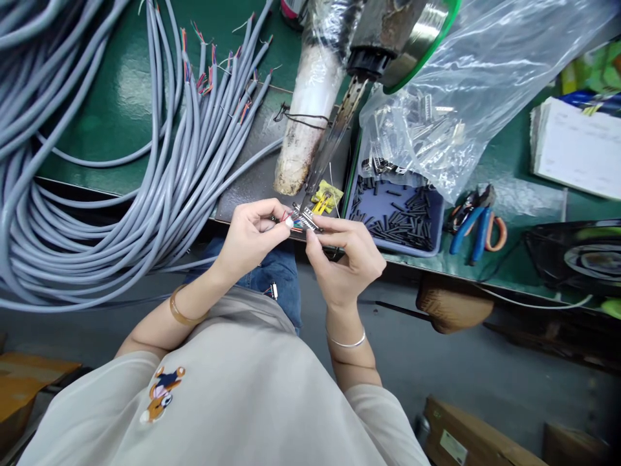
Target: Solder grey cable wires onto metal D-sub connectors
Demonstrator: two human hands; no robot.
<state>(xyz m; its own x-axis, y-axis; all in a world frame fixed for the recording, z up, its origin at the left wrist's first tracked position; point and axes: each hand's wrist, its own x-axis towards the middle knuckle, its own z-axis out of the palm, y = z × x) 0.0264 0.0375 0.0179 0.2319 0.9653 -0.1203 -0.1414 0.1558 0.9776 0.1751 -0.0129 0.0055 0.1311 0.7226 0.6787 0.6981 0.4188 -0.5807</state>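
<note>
Pinching a small connector (307,219) in my right fingers (345,237), thin wires (297,224) in my left fingers (259,210).
It is near the soldering iron (341,123) and yellow sponge (334,191), by the tabletop's (133,90) edge.

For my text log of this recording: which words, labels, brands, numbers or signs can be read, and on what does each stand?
None can be read.
Paper pad: faint marks, too blurred.
White label on the cardboard box: too small.
Pink-and-black container: cut off and blurred.
Connector in the right hand: too small to tell.
</note>
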